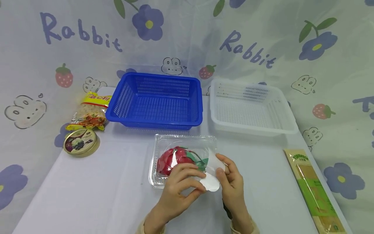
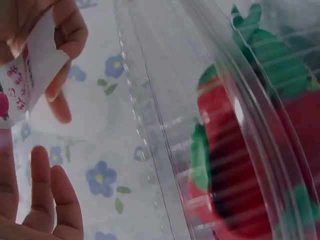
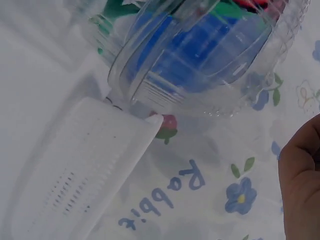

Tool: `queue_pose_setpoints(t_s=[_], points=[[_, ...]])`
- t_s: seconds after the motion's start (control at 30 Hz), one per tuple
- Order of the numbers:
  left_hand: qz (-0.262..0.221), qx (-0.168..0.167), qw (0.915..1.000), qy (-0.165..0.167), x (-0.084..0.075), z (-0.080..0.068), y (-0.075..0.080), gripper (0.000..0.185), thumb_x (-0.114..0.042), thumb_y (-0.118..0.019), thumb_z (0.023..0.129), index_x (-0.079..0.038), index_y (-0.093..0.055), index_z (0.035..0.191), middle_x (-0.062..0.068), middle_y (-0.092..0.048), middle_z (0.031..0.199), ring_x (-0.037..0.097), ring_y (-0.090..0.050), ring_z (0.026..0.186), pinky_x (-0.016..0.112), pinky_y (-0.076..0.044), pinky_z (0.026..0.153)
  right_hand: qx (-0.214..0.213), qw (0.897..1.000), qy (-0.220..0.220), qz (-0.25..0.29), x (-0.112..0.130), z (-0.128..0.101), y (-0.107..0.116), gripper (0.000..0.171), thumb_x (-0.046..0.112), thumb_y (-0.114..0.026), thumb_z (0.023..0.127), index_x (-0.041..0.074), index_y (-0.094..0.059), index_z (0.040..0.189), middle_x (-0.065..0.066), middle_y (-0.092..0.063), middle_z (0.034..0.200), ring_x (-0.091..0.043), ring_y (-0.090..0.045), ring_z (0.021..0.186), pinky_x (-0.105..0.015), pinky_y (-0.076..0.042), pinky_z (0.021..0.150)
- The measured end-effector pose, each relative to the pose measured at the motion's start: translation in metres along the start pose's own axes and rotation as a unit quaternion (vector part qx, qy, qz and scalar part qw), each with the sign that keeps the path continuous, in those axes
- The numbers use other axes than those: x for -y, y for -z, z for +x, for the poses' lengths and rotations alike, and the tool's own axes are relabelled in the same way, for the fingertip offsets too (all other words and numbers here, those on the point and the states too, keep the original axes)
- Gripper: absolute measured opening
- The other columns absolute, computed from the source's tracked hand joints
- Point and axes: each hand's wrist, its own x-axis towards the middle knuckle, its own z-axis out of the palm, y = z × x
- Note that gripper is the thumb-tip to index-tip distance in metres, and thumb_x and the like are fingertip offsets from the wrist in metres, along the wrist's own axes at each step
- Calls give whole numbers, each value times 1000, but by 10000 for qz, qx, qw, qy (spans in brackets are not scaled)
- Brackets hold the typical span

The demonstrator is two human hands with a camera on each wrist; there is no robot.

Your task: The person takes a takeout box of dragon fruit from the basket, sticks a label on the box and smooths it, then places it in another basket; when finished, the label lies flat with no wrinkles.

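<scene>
Clearly, the label (image 1: 211,184) sits between both hands, over the near right corner of the clear box (image 1: 152,165). The right hand (image 1: 233,182) pinches its right side, thumb on the near face, index finger behind. On its left edge, the left hand (image 1: 181,187) brings thumb and index fingertips together in a light pinch, while its other fingers reach loosely over the box. Whether any part of the label touches the lid, I cannot tell.

It is white and thin, bent so that two pale lobes show, the nearer one rounded. From the left wrist, one face carries pink-red writing and a darker pink patch, and the right edge looks notched; the print is too small to read.

Under the clear lid lies a red item (image 1: 172,159) with green leafy parts, the red to the left and the green to the right. Farther off stand the blue basket (image 1: 155,125), left of the white basket (image 1: 254,128), both beyond the box.
</scene>
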Motion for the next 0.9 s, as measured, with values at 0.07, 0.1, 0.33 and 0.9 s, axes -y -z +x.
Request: queue_pose_setpoints(t_s=[0.07,0.1,0.33,0.9], points=[[-87,98,9998,-130,0,0,-1,15,-13,-82,74,-17,-69,81,2,-71,95,23,-59,103,36,-46,93,-448,9986,-226,139,0,1,3,36,-13,-44,95,-9,-47,130,6,-73,100,-6,-69,79,-19,-56,61],[-144,126,9997,-176,-1,0,-2,15,-12,-82,74,-17,-69,81,2,-72,93,23,-60,102,35,-47,92,-668,9971,-343,143,-1,2,5,36,-13,-47,93,-8,-48,130,6,-73,102,-7,-70,81,-19,-57,62],[-468,108,9982,-355,0,0,-3,15,-7,-80,75,-13,-69,82,1,-71,84,22,-61,96,35,-48,88,-1657,9823,-832,-279,-6,6,25,39,-12,-59,88,-9,-52,126,9,-74,102,-5,-71,82,-19,-57,63],[-311,356,9986,240,4,-6,2,29,5,-76,70,-17,-69,87,-6,-69,84,14,-61,90,28,-46,87,738,8838,-2986,-3526,-41,16,93,61,4,-69,86,11,-45,141,-27,-56,130,-21,-58,90,-22,-47,66]])
